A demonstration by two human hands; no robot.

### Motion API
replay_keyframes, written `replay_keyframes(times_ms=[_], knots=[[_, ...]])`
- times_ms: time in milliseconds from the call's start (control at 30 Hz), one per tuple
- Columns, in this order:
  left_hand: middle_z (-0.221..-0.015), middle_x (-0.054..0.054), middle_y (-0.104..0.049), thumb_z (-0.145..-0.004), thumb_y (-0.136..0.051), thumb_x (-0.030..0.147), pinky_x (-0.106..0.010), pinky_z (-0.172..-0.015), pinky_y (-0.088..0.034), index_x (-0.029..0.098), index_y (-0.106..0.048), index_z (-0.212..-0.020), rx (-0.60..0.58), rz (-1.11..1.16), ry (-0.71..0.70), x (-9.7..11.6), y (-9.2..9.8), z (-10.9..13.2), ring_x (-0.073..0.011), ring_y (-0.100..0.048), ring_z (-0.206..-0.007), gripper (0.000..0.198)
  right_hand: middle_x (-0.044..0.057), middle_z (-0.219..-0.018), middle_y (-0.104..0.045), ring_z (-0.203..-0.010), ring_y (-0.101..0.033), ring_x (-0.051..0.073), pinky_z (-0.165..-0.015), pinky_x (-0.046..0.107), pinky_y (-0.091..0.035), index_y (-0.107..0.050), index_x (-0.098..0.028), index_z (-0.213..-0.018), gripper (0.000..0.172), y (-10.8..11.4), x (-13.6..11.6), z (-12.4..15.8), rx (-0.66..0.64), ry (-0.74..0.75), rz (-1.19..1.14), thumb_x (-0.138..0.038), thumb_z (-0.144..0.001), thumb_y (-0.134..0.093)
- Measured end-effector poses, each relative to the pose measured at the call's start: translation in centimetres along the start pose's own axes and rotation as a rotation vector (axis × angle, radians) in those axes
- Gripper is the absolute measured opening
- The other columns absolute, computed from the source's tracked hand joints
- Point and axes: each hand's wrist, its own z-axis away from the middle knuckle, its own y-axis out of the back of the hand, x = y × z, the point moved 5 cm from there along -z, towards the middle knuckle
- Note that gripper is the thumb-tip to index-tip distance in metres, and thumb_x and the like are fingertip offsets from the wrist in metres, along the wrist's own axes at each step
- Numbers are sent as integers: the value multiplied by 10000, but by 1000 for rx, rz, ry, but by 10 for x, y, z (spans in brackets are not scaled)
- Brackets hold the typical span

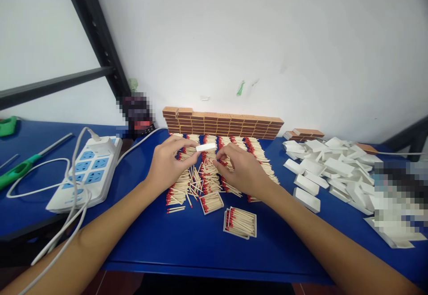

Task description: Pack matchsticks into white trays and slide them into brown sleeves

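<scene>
Left fingers (pixel 186 144) are clamping one end of an empty white tray (pixel 207 147), thumb under, index on top. My left hand (pixel 165 165) is holding it level just above the matches (pixel 203 177), at mid-width toward the table's (pixel 187 248) back edge.

Right fingers (pixel 219 163) are curling down close together, tips touching the matches just below the tray's free end. Can't tell if they're gripping any. My right hand (pixel 244 170) is lying over the right half of the heap.

Two filled trays (pixel 240 222) are sitting nearer the front edge, just beside the heap. Brown boxes (pixel 222 124) are stacking up along the back edge against the wall. Loose empty trays (pixel 331 165) are piling toward the right edge. Power strip (pixel 87 170) is lying on the adjoining surface to the left.
</scene>
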Motion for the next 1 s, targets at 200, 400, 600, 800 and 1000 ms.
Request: replay_keyframes(times_ms=[200,400,600,800,1000], knots=[[-955,-23,-809,-841,-817,222,-309,-825,-628,204,-800,-987,31,127,178,-12,-2,-1,-176,-749,-865,148,65,-946,-658,-851,-630,203,-768,345,-469,-639,-210,-910,107,-12,0,3,-180,20,-48,-211,-1000,-581],[-905,-45,-823,-823,-812,284,-269,-743,-615,181,-800,-954,-39,260,389,-15,-3,-3,-189,-781,-822,167,81,-1086,-680,-774,-617,191,-719,356,-502,-591,-211,-1255,270,5,3,-2,84,-40,-90,-319,-1011,-627],[-864,-51,-826,-836,-798,380,-296,-746,-590,185,-798,-957,-125,427,501,-19,-13,2,-209,-775,-805,230,125,-1325,-631,-979,-669,246,-757,372,-561,-519,-267,-1421,380,-1,-19,1,60,166,0,-328,-1053,-594],[-848,-56,-820,-850,-780,460,-314,-766,-560,181,-788,-962,-104,439,510,-16,-11,-1,-222,-772,-815,300,148,-1343,-613,-872,-656,188,-736,344,-542,-685,-203,-1017,178,24,-8,-10,159,173,136,-273,-1069,-530],[-934,-37,-810,-904,-706,433,-291,-707,-527,206,-796,-941,36,85,449,-25,12,-5,-193,-720,-805,247,216,-1039,-708,-1088,-588,394,-812,515,-428,-756,-166,-865,238,128,115,6,174,-358,685,-318,-984,-617]])
